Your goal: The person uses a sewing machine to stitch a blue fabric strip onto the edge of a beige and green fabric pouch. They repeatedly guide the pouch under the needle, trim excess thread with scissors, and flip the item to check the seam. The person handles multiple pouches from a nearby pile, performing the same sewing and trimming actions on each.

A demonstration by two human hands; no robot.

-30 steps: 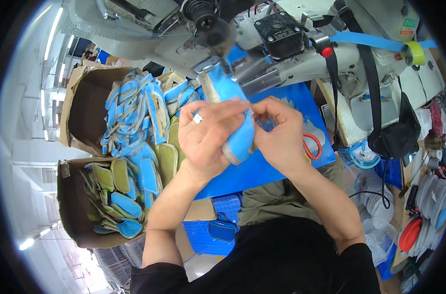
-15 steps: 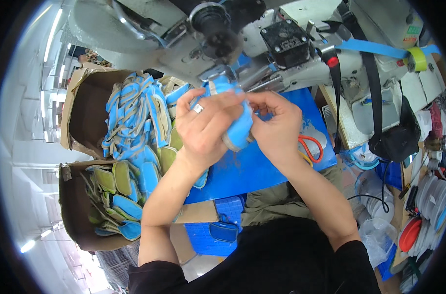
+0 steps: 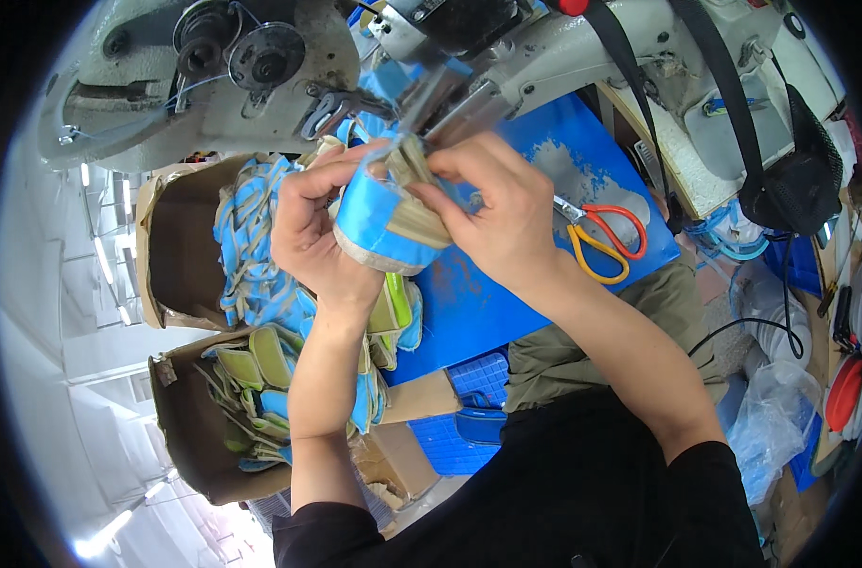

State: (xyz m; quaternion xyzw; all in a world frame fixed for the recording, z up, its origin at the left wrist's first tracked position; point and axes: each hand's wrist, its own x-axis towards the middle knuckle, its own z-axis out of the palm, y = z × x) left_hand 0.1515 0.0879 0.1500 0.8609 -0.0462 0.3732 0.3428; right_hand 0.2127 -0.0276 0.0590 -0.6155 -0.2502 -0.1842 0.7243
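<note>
A curved fabric piece (image 3: 366, 208), bright blue with beige panels and a pale edge, is bent into a loop, somewhat like a shoe upper. My left hand (image 3: 322, 227) grips it from the left, thumb and fingers around its side. On the other side, my right hand (image 3: 502, 208) pinches its beige upper edge between thumb and fingers. Both hands are just below the metal arm of a sewing machine (image 3: 327, 57); blur there hides whether the fabric touches it. To the right of my right hand, scissors (image 3: 584, 214) with red and orange handles lie on the blue tabletop (image 3: 488, 317).
At left stand two cardboard boxes, an upper one (image 3: 177, 270) and a lower one (image 3: 180, 435). Blue-and-beige strips (image 3: 251, 237) are heaped beside the upper box, and green-and-blue padded pieces (image 3: 265, 360) fill the lower. Black straps (image 3: 630, 57) hang at right.
Both hands have drawn the fabric piece toward me, away from the machine's needle area, and turned it so its beige panel shows. With the view shifted, the scissors are now fully visible.
</note>
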